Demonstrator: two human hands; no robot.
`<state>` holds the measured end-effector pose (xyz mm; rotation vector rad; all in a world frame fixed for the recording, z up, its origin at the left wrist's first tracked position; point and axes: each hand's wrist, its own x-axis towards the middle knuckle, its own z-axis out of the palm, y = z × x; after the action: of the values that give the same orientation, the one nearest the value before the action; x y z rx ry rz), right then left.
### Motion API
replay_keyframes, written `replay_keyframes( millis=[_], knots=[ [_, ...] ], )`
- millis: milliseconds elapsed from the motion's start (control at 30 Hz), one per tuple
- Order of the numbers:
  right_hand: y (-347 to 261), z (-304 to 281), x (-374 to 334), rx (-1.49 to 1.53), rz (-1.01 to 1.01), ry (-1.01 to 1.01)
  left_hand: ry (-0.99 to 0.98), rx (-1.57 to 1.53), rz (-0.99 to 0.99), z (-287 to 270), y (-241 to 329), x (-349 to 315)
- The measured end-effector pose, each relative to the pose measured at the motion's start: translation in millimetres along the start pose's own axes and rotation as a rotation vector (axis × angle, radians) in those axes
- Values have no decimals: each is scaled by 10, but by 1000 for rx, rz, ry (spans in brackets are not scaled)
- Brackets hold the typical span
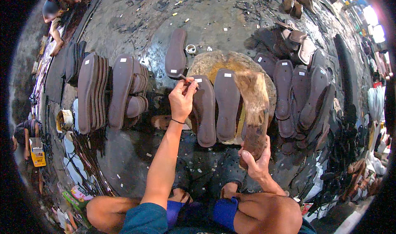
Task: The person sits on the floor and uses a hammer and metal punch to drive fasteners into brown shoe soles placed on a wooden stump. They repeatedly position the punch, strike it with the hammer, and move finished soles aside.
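Between the fingertips of my left hand [182,100] is a short, thin dark tool [184,77] with a reddish part; its exact kind is unclear. These fingers are closed at the labelled top end of a brown shoe sole [205,118]. A second brown sole [227,110] lies beside it, both on a round wooden block [210,60]. My right hand [260,164] is wrapped round the narrow lower end of a heavy wooden mallet [255,98]. The mallet's wide, pale end rises over the right side of the block and hides part of it.
Another labelled sole [176,52] lies beyond my left hand, near a small white ring-shaped thing [190,49]. Stacked soles [93,93] stand at left, and more soles [313,98] are heaped at right. Scraps litter the dark floor [136,15]. Another person [62,11] is at the far left.
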<state>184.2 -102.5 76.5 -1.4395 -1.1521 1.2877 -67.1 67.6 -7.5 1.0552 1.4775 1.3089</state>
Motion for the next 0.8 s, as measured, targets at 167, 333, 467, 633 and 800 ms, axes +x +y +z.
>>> replay_keyframes(
  millis=[167,333,467,633,800],
  knots=[
    [-716,161,298,391,-296,51,22,298,164,69,104,-97],
    [-486,62,624,559,-380,-269,1,454,397,-18,-61,-127],
    [146,415,689,149,434,-496,-102,522,434,-214,-315,-179],
    [264,783,813,286,415,-151,-120,725,396,-56,34,-32],
    [242,835,832,244,458,-173,39,-120,-130,-197,219,64]
  ],
)
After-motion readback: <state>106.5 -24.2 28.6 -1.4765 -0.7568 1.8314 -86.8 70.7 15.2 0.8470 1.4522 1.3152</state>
